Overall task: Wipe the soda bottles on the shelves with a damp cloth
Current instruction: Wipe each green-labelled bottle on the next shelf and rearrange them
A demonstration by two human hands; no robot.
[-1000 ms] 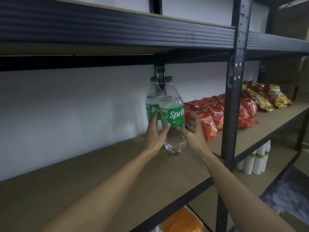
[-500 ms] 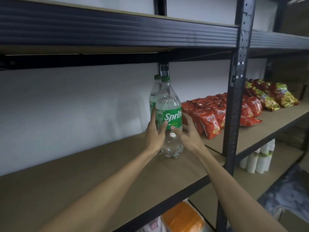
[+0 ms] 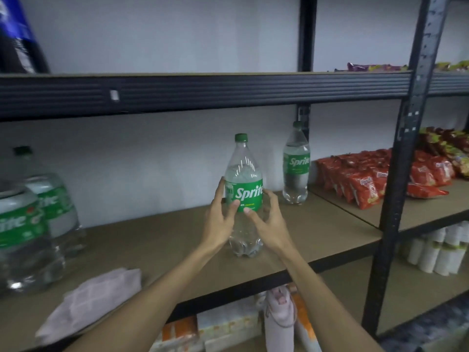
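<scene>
Sprite bottle (image 3: 243, 168) held between left hand (image 3: 219, 222), right hand (image 3: 270, 224).

The middle shelf (image 3: 317, 240) shows four Sprite bottles (image 3: 245, 194): two at its left end, one mid-shelf, one at its back; one cloth (image 3: 94, 303) at its front.

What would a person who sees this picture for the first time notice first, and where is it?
First, the Sprite bottle in the centre, upright at the middle shelf and gripped by the left hand and the right hand. Next come the red snack bags piled on the right. The pale cloth lies untouched at the shelf's front edge, lower left.
</scene>
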